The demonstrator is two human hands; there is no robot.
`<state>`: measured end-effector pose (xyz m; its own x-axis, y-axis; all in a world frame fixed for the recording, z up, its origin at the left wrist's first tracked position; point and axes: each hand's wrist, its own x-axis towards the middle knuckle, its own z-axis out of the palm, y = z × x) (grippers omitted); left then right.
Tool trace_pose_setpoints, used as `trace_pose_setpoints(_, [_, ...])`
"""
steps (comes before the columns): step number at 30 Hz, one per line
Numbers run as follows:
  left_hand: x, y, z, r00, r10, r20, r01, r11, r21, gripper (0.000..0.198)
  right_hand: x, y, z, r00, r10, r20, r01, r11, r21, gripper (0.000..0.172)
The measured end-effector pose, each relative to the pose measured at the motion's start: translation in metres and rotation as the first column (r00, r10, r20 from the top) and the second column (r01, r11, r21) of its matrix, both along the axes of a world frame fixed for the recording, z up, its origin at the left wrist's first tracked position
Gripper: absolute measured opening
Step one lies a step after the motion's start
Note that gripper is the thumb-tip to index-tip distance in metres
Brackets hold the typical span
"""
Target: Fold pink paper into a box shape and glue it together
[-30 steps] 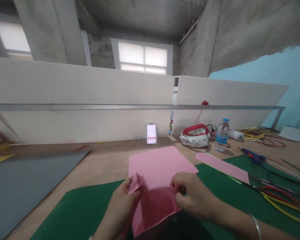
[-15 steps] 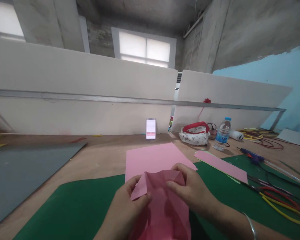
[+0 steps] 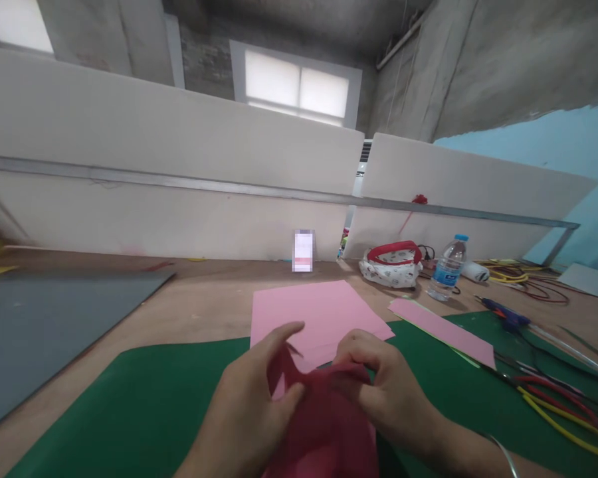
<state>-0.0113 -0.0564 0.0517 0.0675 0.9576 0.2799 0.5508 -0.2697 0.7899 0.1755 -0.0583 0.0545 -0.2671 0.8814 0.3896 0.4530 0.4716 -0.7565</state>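
A folded piece of pink paper (image 3: 329,425), shaped somewhat like a bag with its upper edge bent, stands between my hands at the bottom centre. My right hand (image 3: 386,382) pinches its top right edge between thumb and curled fingers. At the paper's left side is my left hand (image 3: 252,392), its index finger raised and spread away from the thumb. That thumb lies near the upper left edge, and whether it presses on the paper is unclear. Beyond them, flat pink sheets (image 3: 303,312) lie partly on a green mat (image 3: 179,392).
To the right are a pink strip (image 3: 443,328), scissors (image 3: 563,411) with red and yellow handles, and a blue glue gun (image 3: 508,315). Farther back stand a water bottle (image 3: 447,269), a white pouch (image 3: 391,264) and a phone (image 3: 303,252). A grey board (image 3: 64,325) lies left.
My left hand has loosened from the paper's upper left corner, its index finger lifting away from the thumb. The paper's top edge sits lower, and my right hand still pinches it.
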Motion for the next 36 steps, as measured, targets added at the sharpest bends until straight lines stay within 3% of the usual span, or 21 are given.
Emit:
trace_pose_setpoints(2, [-0.002, 0.000, 0.005, 0.998, -0.054, -0.044, 0.052, 0.997, -0.048, 0.042, -0.001, -0.004, 0.002, 0.999, 0.046, 0.009, -0.046, 0.999, -0.012, 0.012])
trace_pose_setpoints(7, [-0.005, 0.001, 0.011, 0.994, -0.083, 0.068, 0.088, 0.994, -0.069, 0.018, -0.002, -0.011, 0.007, 0.993, 0.114, 0.009, -0.114, 0.993, -0.024, 0.011])
trace_pose_setpoints(10, [-0.005, -0.001, 0.009, 0.990, -0.103, 0.101, 0.108, 0.993, -0.051, 0.023, -0.004, -0.012, 0.006, 0.988, 0.154, 0.016, -0.155, 0.988, 0.011, 0.013])
trace_pose_setpoints(14, [-0.003, -0.005, 0.009, 0.965, -0.255, 0.058, 0.257, 0.966, -0.020, 0.030, -0.007, -0.014, 0.003, 0.992, 0.128, -0.012, -0.128, 0.992, -0.004, 0.012])
trace_pose_setpoints(20, [-0.003, -0.007, 0.012, 0.931, -0.365, 0.014, 0.365, 0.931, -0.021, 0.037, -0.008, -0.016, 0.000, 0.987, 0.157, -0.046, -0.156, 0.988, 0.022, 0.017])
trace_pose_setpoints(25, [-0.007, -0.004, 0.007, 0.943, -0.330, 0.044, 0.330, 0.944, 0.011, 0.032, -0.008, -0.016, 0.000, 0.984, 0.141, -0.113, -0.139, 0.990, 0.025, 0.017])
trace_pose_setpoints(31, [-0.005, -0.010, 0.014, 0.927, -0.367, 0.080, 0.369, 0.930, -0.002, 0.026, -0.011, -0.016, 0.000, 0.959, 0.257, -0.115, -0.265, 0.962, -0.060, 0.026])
trace_pose_setpoints(36, [-0.003, -0.021, 0.024, 0.936, -0.345, 0.073, 0.348, 0.937, -0.040, 0.042, -0.012, -0.017, -0.008, 0.981, 0.097, -0.166, -0.129, 0.972, -0.195, 0.011])
